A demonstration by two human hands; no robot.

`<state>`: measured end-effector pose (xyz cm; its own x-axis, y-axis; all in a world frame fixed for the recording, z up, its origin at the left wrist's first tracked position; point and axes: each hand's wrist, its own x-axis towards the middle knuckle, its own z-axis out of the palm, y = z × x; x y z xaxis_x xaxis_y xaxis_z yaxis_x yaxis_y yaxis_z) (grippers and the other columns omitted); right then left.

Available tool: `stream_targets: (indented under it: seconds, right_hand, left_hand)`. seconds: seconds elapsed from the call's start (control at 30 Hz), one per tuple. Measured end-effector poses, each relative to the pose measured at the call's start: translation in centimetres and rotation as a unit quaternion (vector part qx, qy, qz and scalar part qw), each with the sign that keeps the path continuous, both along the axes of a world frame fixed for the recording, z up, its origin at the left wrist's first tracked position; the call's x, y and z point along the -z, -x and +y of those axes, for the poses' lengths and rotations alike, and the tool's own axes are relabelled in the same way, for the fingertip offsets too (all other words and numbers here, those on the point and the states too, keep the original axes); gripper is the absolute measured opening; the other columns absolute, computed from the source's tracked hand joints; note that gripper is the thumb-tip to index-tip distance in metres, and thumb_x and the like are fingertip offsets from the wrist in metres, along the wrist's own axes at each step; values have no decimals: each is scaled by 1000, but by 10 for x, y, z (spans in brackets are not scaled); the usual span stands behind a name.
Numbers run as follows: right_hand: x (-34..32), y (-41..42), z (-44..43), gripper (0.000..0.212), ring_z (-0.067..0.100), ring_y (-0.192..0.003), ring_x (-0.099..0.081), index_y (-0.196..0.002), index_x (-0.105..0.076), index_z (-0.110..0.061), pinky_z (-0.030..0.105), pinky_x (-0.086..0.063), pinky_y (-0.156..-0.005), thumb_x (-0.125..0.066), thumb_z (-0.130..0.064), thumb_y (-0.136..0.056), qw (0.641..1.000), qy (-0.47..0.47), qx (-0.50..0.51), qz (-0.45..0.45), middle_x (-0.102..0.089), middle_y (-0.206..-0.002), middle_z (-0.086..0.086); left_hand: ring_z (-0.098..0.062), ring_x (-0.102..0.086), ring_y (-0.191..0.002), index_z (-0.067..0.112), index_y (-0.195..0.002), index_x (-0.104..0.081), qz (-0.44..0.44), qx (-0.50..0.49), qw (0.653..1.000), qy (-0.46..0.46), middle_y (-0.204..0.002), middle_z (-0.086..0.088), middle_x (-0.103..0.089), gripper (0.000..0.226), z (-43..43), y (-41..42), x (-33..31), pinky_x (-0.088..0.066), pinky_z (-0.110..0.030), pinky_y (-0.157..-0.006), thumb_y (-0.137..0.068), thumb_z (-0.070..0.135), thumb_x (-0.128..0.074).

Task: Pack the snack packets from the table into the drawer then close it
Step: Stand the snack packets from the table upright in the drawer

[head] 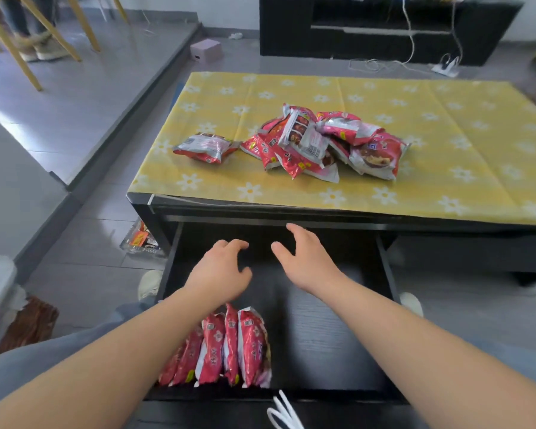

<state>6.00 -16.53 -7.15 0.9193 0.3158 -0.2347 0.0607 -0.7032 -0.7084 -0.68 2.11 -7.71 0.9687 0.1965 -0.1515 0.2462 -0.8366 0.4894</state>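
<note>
Most of our snack packets (325, 144) lie in a loose red-and-silver heap near the middle of the tabletop (446, 128). A single packet (205, 147) lies just beside the heap on its left. A row of packets (226, 348) already stands on edge in the drawer (322, 329), tucked toward its near left corner. The rest of the drawer floor is bare and dark. The drawer stands pulled well out below the tabletop's front edge.

We judge ourselves partway through the packing step, between loads: some packets are stowed, many more are to be fetched, and closing is not yet due. The next move calls for reaching over the front edge to the heap, gathering a few packets and setting them upright beside the row.

Our left hand (222, 270) hovers over the drawer, fingers loosely curled and apart, holding nothing. Our right hand (307, 258) hovers beside it, fingers spread and stretched toward the tabletop, also empty. Neither visibly touches the drawer. A yellow flowered cloth (369, 97) covers the tabletop.
</note>
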Motion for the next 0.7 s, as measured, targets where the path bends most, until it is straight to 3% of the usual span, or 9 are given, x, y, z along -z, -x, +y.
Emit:
stream_targets:
  seconds: [0.2, 0.4, 0.57, 0.7]
  right_hand:
    - [-40, -57, -31, 67, 23, -157, -21, -160, -31, -21, 41, -24, -124, -56, -43, -101, 994, 48, 3, -95, -27, -169, 7]
    - [-46, -117, -64, 66, 28, -154, -27, -157, -36, -17, 42, -25, -123, -60, -40, -100, 988, 52, 76, -125, -31, -165, 11]
    - [-39, -162, -89, 72, 37, -159, 5, -158, -32, -21, 54, -7, -129, -58, -48, -97, 973, 129, 103, -162, -21, -170, 15]
    - [-33, -194, -105, 84, 36, -159, 14, -164, -18, -28, 59, -10, -128, -61, -50, -96, 977, 122, 88, -152, 5, -175, 10]
  left_hand:
    - [-18, -61, -118, 26, -147, -53, -57, -37, 994, 85, -136, -1, -60, 57, -10, -56, -27, -46, -30, -101, -92, 30, -66]
    - [-13, -58, -107, 27, -150, -47, -95, -56, 986, 123, -137, 1, -58, 59, -27, -119, -53, -46, -31, -88, -93, 28, -63]
    - [-11, -62, -96, 28, -151, -45, -119, -110, 970, 181, -126, 7, -58, 59, -34, -168, -74, -46, -23, -63, -94, 30, -61]
    - [-10, -67, -83, 30, -151, -43, -108, -151, 951, 249, -111, 13, -63, 62, -44, -195, -83, -63, -36, -72, -92, 32, -61]
